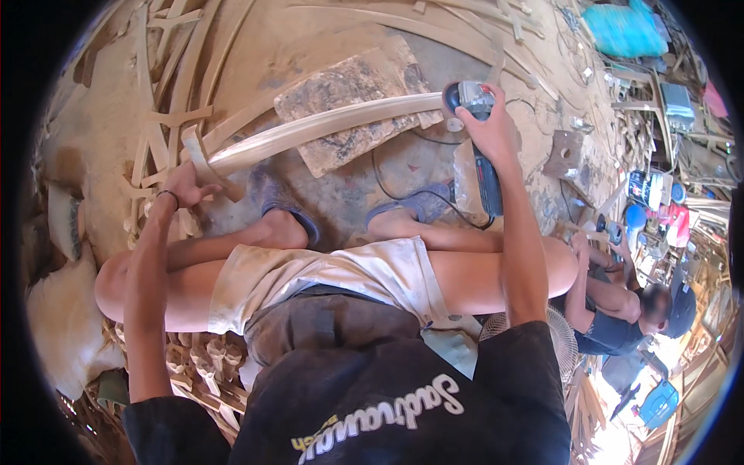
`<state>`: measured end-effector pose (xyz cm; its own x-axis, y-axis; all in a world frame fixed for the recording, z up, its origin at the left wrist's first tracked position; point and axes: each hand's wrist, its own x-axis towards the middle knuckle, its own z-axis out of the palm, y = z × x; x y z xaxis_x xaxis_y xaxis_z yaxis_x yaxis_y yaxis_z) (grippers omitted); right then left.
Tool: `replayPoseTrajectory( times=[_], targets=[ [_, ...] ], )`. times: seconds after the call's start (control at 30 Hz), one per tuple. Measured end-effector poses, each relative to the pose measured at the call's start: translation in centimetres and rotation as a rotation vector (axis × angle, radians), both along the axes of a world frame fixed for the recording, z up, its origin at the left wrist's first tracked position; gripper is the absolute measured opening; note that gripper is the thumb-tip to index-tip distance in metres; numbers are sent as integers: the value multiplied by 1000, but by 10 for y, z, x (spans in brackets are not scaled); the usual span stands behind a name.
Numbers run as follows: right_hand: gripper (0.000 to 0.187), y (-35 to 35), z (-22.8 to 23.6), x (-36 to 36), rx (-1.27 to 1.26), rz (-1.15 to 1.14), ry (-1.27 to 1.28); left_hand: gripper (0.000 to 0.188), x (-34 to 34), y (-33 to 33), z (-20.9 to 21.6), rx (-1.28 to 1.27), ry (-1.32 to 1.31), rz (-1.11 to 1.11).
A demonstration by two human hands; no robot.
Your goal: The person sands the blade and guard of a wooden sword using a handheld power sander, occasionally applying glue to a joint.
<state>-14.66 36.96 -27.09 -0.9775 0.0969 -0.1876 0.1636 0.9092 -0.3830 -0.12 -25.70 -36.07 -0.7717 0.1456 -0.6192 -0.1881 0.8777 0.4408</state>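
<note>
A long, slightly curved wooden sword stretches across in front of me. My left hand is closed round its handle end, just behind the wooden crossguard. An angle grinder with a dark body is in my right hand, which wraps round its head. The grinder's disc is at the blade's far right tip; whether it touches the wood I cannot tell. Beneath the middle of the blade lies a rough, stained slab.
The grinder's black cord loops over the floor near my feet. Wooden sword pieces lie at the far left. At the right, a co-worker sits near a blue fan and scattered tools. A wire-guarded fan stands by my right side.
</note>
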Motion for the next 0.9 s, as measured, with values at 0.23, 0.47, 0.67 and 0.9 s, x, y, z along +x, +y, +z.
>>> replayPoseTrajectory(
  times=[0.23,0.47,0.67,0.9],
  targets=[
    [78,-160,26,73,-237,353,-249,46,5,-84,21,-73,-147,-98],
    [80,-187,14,74,-272,426,-226,42,18,-95,18,-45,-118,-22],
    [76,-96,16,56,-132,175,-218,41,18,-96,12,25,-94,-49],
    [82,-21,-11,25,-72,37,-113,38,17,-106,-1,60,-115,-48]
  ],
)
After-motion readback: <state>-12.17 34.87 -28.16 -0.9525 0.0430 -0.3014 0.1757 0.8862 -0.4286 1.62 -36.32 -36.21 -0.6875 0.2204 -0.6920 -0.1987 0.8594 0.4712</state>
